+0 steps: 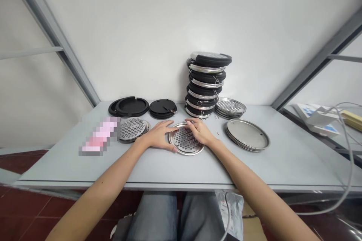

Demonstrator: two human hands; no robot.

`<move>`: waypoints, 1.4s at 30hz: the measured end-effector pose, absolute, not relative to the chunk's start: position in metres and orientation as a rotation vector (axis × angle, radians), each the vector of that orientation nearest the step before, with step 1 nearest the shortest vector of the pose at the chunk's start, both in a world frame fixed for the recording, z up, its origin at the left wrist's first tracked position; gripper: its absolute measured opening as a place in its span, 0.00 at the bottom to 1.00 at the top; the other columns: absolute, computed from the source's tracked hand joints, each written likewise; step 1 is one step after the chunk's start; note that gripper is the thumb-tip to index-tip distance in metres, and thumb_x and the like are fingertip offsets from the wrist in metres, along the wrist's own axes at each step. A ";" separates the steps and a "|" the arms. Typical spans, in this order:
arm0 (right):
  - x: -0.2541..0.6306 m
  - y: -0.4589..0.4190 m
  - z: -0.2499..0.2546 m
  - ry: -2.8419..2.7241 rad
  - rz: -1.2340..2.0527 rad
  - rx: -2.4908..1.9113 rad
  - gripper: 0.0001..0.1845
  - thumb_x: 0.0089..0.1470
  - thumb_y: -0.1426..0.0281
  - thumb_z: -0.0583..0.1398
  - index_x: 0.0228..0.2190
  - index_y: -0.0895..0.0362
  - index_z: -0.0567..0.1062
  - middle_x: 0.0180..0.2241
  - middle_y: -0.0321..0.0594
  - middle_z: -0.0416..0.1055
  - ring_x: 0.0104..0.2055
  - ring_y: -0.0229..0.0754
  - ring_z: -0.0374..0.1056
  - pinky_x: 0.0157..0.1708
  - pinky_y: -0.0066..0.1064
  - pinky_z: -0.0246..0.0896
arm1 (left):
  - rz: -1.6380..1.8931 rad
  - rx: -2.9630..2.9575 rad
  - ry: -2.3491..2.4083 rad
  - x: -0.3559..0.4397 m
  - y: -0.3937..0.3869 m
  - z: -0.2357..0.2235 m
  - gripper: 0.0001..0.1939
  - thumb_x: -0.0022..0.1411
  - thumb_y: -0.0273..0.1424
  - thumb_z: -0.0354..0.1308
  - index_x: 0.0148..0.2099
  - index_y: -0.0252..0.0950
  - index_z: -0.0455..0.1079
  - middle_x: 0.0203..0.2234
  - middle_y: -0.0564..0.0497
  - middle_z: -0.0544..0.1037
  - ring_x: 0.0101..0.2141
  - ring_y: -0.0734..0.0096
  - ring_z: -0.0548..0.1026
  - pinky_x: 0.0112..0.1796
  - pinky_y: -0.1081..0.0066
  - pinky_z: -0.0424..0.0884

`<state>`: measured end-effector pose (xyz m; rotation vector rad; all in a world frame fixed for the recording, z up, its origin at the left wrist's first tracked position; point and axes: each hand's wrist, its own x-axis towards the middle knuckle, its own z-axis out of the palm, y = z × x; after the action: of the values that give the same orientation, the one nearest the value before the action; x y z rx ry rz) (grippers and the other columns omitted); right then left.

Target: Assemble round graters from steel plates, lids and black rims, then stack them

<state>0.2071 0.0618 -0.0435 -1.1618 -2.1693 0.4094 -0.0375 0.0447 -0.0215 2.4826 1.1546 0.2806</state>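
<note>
In front of me on the table lies a round, shallow metal dish [190,154] with a perforated grater disc [185,141] inside its rim. My left hand [158,134] grips the dish's left edge, thumb at the near side and fingers spread toward the far side. My right hand [200,131] curls over the far right edge, its fingers on the rim and disc. That hand's palm hides part of the right side. Left of my left hand is a stack of similar perforated discs [132,128]. Plain metal lids [249,134] are stacked to the right.
Behind my hands rises a tall stack of black and silver round pieces [206,86] with wire clips. Black rings [131,106], black discs [162,108] and more grater discs [230,106] line the back. A pixelated pink item [100,135] lies left; a white cable [351,158] hangs right.
</note>
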 end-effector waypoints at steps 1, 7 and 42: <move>0.207 0.062 -0.043 -2.193 0.386 -1.154 0.29 0.64 0.56 0.44 0.35 0.55 0.81 0.49 0.44 0.72 0.53 0.49 0.65 0.56 0.44 0.56 | 0.280 2.484 1.156 -0.037 0.045 -0.021 0.51 0.39 0.58 0.66 0.64 0.46 0.59 0.66 0.42 0.50 0.64 0.42 0.48 0.60 0.50 0.49; 0.207 0.062 -0.037 -2.305 0.280 -1.090 0.26 0.62 0.55 0.48 0.31 0.54 0.81 0.49 0.44 0.72 0.55 0.51 0.62 0.55 0.46 0.56 | 0.278 2.479 1.172 -0.035 0.043 -0.020 0.52 0.39 0.58 0.66 0.64 0.46 0.58 0.66 0.42 0.50 0.64 0.42 0.48 0.60 0.49 0.49; 0.224 0.068 -0.040 -2.190 0.354 -1.097 0.14 0.59 0.67 0.54 0.36 0.58 0.78 0.41 0.47 0.74 0.45 0.47 0.69 0.49 0.41 0.62 | 0.570 2.693 0.883 -0.015 0.022 -0.021 0.38 0.47 0.49 0.67 0.58 0.39 0.66 0.63 0.40 0.57 0.62 0.47 0.53 0.60 0.51 0.54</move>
<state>0.2244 0.0680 -0.0400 -1.0973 -2.1899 0.3539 -0.0149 0.0223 -0.0214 2.6932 0.8834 0.5698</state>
